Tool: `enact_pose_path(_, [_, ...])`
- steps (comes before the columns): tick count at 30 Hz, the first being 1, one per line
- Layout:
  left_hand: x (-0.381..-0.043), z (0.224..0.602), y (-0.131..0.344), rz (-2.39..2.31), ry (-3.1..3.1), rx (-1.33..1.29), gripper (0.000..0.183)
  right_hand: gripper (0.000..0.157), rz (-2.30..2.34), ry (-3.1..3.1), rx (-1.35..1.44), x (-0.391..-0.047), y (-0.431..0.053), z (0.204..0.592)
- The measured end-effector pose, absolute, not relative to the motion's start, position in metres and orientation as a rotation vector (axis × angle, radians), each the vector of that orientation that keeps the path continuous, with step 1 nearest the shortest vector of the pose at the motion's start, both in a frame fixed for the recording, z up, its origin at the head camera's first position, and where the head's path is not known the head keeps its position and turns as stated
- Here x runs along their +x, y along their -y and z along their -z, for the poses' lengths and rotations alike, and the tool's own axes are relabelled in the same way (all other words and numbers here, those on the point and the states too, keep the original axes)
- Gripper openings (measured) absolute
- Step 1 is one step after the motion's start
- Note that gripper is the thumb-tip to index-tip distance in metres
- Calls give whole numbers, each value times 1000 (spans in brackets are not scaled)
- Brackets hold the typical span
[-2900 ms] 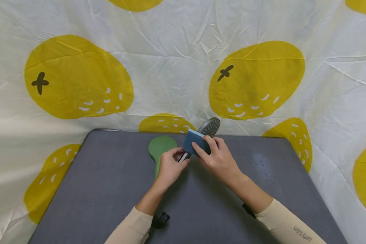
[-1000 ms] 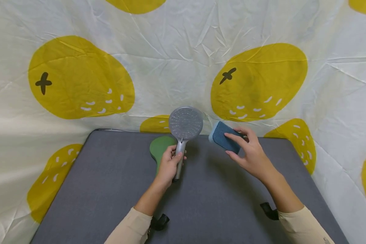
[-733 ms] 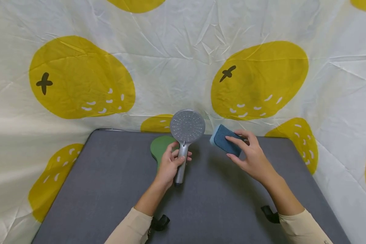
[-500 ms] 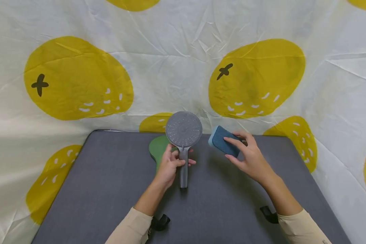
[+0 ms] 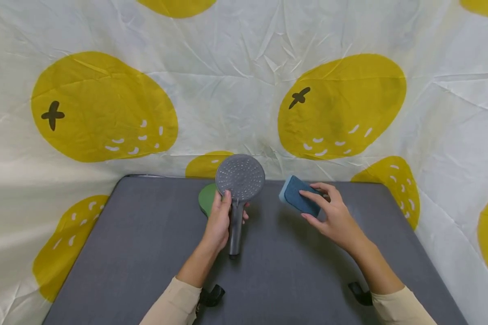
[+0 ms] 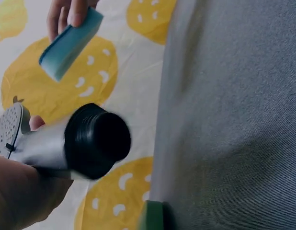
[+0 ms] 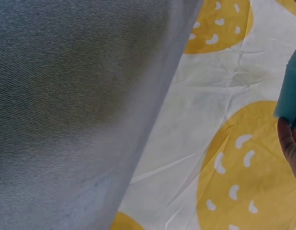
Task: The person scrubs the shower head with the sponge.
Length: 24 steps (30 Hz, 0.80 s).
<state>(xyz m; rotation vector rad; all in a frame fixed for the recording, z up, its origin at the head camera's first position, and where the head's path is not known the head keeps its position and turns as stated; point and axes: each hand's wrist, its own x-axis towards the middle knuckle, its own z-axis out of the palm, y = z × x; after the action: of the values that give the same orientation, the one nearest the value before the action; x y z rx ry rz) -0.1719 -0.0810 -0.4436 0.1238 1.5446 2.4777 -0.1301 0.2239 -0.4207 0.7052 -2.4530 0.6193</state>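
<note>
My left hand point(image 5: 218, 223) grips a grey handheld shower head point(image 5: 241, 178) around its handle, with the thumb reaching up to the rim of the round spray face. That face, dotted with nozzles, is turned toward the head camera. In the left wrist view the handle's black threaded end point(image 6: 102, 139) points at the camera. To the right, my right hand point(image 5: 333, 216) pinches a two-layer blue sponge point(image 5: 302, 196) between thumb and fingers, its dark scouring side facing up. Sponge and shower head are held apart above the table.
A green paddle-shaped object point(image 5: 205, 198) lies on the grey cloth-covered table point(image 5: 146, 253), partly hidden behind the left hand and shower head. A white curtain point(image 5: 227, 99) with yellow fruit prints hangs behind the table and at its sides.
The sponge has come away from the shower head and moved right. The shower head has turned from slanted to face-up and upright, and the left thumb has slid up to its rim.
</note>
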Motion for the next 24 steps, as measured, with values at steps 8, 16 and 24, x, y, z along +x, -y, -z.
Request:
enact_pose_path(8, [-179,437,85,-2554,-1531,61,48,65,-641,2463,690,-132,-231,426])
enact_pose_path(16, [-185,437,91,-2521,-1766,-106,44,63,-658,2473,694,-130,-233,431])
enact_pose_path(24, [-195,431,98,-2545,-1735,-93,38,64,-655,2444,706,-133,-229,427])
